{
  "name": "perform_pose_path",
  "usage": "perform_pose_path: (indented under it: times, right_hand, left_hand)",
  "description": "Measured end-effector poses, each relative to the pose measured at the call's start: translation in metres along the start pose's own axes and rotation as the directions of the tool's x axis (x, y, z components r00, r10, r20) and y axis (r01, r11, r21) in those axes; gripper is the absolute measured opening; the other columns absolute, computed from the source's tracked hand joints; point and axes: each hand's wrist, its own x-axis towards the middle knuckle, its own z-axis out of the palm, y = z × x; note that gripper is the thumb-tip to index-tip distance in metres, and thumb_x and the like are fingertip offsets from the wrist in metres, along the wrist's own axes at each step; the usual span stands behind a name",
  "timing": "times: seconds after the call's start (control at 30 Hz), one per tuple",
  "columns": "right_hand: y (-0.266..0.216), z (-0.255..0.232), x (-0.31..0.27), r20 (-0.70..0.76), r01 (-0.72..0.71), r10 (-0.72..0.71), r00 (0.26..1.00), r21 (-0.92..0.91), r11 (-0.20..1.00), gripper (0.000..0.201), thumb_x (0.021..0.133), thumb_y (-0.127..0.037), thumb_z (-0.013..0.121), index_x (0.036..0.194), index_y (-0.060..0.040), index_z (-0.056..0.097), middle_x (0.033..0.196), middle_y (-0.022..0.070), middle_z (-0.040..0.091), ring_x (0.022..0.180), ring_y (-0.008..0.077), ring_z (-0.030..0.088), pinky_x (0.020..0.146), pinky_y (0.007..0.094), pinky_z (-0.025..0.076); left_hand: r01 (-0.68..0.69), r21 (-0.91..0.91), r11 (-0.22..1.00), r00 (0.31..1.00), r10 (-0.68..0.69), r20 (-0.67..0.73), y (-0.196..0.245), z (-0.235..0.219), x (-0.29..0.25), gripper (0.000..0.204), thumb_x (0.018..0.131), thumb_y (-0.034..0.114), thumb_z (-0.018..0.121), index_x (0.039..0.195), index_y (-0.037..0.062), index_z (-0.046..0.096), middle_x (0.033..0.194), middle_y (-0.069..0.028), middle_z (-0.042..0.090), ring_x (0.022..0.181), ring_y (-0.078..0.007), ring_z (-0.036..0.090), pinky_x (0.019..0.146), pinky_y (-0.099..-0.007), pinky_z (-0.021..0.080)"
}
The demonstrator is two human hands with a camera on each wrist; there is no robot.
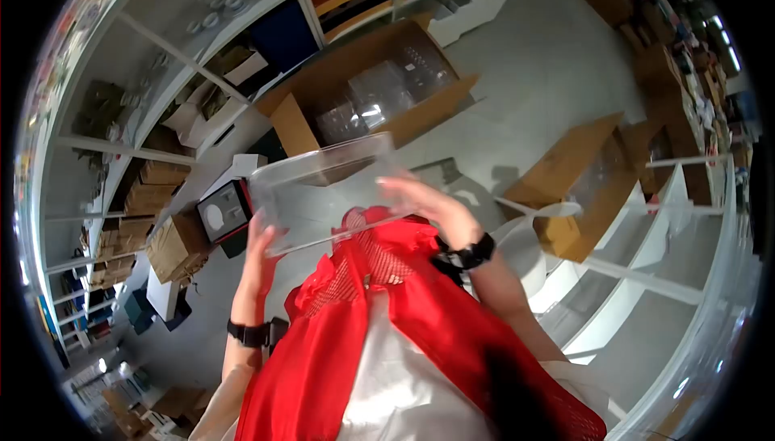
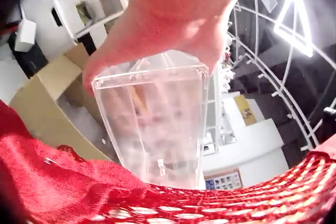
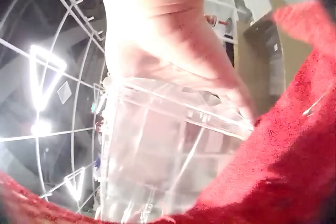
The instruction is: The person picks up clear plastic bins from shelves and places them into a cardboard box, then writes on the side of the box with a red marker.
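A clear plastic box (image 1: 323,155) is held up in front of the red garment (image 1: 315,344), one hand at each end. My left hand (image 1: 258,251) grips its left end; the left wrist view shows the hand spread across the box's end wall (image 2: 152,78). At the opposite end is my right hand (image 1: 429,203), whose thumb and palm span the edge of the box in the right wrist view. Some fingertips are hidden behind the clear walls.
Ahead on the floor stands an open cardboard carton (image 1: 295,124) containing several clear plastic containers (image 1: 379,90). Another open carton (image 1: 557,158) is at the right, beside white shelving (image 1: 646,271). Shelves (image 1: 121,150) with boxes line the left. A white stool (image 1: 517,247) is near my right arm.
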Motion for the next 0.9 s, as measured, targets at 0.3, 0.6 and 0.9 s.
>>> perform_pose_path:
  times: [0.3, 0.6, 0.9]
  right_hand:
    - [0.054, -0.154, -0.048, -0.259, 0.347, -0.238, 0.936, 0.783, 0.517, 0.059, 0.081, -0.040, 0.038, 0.130, -0.0063, 0.036, 0.130, 0.0153, 0.041, 0.116, 0.0350, 0.042, 0.098, 0.0510, 0.032]
    - [0.073, -0.016, -0.002, -0.708, 0.623, 0.151, 0.690, 0.687, 0.374, 0.073, 0.076, -0.056, 0.047, 0.132, -0.0100, 0.034, 0.128, 0.0167, 0.039, 0.113, 0.0333, 0.041, 0.092, 0.0500, 0.034]
    - [0.148, 0.132, 0.062, -0.665, 0.666, 0.363, 0.653, 0.732, 0.143, 0.086, 0.069, -0.064, 0.056, 0.130, -0.0078, 0.036, 0.124, 0.0236, 0.038, 0.110, 0.0368, 0.040, 0.088, 0.0507, 0.038]
  left_hand:
    - [-0.272, 0.142, 0.952, 0.759, 0.121, 0.640, 0.053, 0.043, 0.116, 0.068, 0.087, 0.039, 0.050, 0.139, 0.0066, 0.019, 0.140, -0.0116, 0.026, 0.123, -0.0246, 0.036, 0.098, -0.0368, 0.032]
    - [-0.520, 0.759, 0.391, 0.846, 0.359, 0.395, 0.019, -0.105, 0.446, 0.049, 0.081, 0.025, 0.057, 0.123, 0.0029, 0.043, 0.124, -0.0188, 0.046, 0.115, -0.0338, 0.044, 0.096, -0.0370, 0.035]
    - [-0.272, 0.959, 0.082, 0.962, 0.059, 0.268, -0.032, -0.148, 0.640, 0.064, 0.074, 0.027, 0.060, 0.128, 0.0076, 0.033, 0.127, -0.0214, 0.041, 0.102, -0.0363, 0.052, 0.086, -0.0415, 0.043]
